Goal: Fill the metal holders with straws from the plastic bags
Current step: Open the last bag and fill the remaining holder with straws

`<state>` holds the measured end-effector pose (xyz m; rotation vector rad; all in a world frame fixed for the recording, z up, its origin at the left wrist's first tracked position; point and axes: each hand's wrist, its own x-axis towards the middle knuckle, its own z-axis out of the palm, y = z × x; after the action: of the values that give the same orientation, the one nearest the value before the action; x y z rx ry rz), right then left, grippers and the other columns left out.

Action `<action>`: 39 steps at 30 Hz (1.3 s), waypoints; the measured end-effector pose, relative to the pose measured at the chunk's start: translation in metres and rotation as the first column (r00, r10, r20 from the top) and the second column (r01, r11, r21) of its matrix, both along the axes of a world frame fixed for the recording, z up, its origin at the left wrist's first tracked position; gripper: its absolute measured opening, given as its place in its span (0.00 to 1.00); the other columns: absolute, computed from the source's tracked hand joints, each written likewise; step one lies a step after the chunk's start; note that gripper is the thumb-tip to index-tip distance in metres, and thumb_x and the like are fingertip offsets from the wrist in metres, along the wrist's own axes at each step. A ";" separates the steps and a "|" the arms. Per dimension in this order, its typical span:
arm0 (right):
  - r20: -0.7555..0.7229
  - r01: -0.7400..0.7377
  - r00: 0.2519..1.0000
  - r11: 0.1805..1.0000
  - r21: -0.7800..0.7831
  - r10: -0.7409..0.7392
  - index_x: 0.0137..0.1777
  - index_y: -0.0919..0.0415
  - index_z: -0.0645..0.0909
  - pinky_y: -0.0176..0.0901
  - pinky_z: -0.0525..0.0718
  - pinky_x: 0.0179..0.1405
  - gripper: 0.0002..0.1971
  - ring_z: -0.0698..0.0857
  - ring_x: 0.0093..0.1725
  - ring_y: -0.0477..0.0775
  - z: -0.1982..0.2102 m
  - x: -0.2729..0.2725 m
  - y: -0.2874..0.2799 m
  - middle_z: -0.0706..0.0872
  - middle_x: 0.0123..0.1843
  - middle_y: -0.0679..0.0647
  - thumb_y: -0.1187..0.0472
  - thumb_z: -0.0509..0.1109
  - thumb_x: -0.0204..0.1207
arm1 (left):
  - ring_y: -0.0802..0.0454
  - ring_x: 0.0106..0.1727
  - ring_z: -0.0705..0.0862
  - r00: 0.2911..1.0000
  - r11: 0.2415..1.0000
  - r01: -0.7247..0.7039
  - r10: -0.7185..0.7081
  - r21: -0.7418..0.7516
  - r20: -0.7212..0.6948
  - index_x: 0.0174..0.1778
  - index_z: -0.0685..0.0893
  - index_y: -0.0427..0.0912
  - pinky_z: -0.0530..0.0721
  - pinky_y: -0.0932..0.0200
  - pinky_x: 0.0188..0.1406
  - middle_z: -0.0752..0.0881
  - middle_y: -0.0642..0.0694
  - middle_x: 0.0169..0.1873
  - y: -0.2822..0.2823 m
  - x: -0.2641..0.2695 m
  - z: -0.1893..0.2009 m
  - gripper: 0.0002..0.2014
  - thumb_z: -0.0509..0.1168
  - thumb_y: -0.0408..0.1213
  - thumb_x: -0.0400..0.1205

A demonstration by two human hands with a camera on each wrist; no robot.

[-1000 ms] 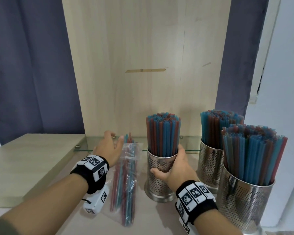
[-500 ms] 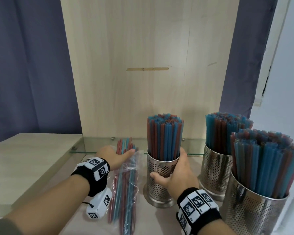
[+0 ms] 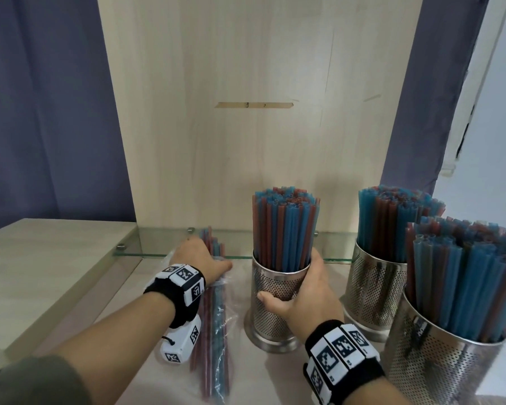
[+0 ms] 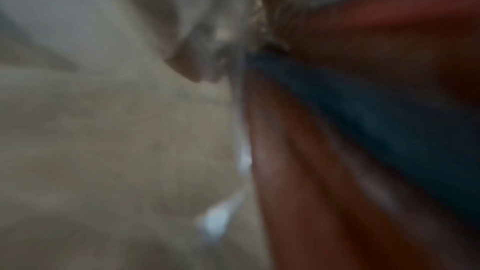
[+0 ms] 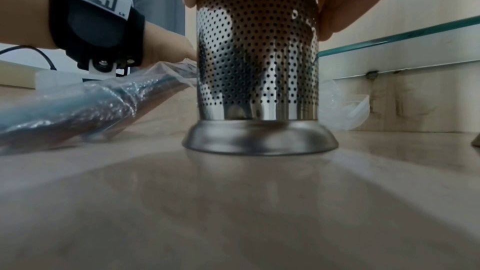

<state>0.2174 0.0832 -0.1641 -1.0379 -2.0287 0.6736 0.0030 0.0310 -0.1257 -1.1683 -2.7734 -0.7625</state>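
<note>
Three perforated metal holders stand on the worktop (image 3: 146,372), all packed with red and blue straws. The right hand (image 3: 307,293) wraps the middle holder (image 3: 275,305); the far-right holder (image 3: 438,372) is cut off by the frame edge. The left hand (image 3: 200,263) lies on the plastic bag (image 3: 214,340) of straws, fingers hidden; its grip cannot be told, since the left wrist view is blurred.

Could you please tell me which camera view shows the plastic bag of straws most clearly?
The head view: the plastic bag of straws lies lengthwise under the left hand. The right wrist view shows only its crinkled side from low down. The left wrist view is a red and blue blur.
</note>
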 end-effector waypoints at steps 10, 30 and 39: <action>0.025 0.004 1.000 1.000 -0.017 -0.004 0.79 0.44 0.55 0.52 0.82 0.69 0.57 0.80 0.68 0.47 0.004 0.001 -0.002 0.76 0.70 0.41 0.39 0.86 0.54 | 0.44 0.43 0.85 0.872 0.898 -0.079 -0.148 0.433 0.467 0.40 0.84 0.40 0.82 0.55 0.47 0.87 0.39 0.43 -0.011 -0.030 0.002 0.08 0.77 0.30 0.72; 0.021 0.006 1.000 0.999 -0.051 -0.005 0.82 0.47 0.54 0.57 0.81 0.70 0.59 0.79 0.71 0.52 0.009 0.001 -0.007 0.74 0.74 0.46 0.42 0.87 0.55 | 0.51 0.47 0.86 0.800 0.819 0.211 -0.459 0.534 0.387 0.48 0.85 0.43 0.83 0.59 0.52 0.87 0.45 0.43 -0.072 0.012 0.033 0.08 0.76 0.34 0.76; 0.023 0.016 1.000 0.998 -0.061 -0.015 0.81 0.45 0.53 0.59 0.82 0.68 0.58 0.81 0.68 0.53 0.008 0.000 -0.007 0.75 0.72 0.46 0.42 0.87 0.55 | 0.51 0.39 0.84 0.857 0.782 0.197 -0.430 0.591 0.284 0.34 0.86 0.39 0.83 0.53 0.52 0.88 0.46 0.35 -0.081 0.000 0.085 0.14 0.67 0.41 0.83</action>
<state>0.2175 0.0762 -0.1557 -1.0998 -2.0284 0.7231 0.0026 -0.0502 -0.0407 -1.4892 -2.3324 -1.8830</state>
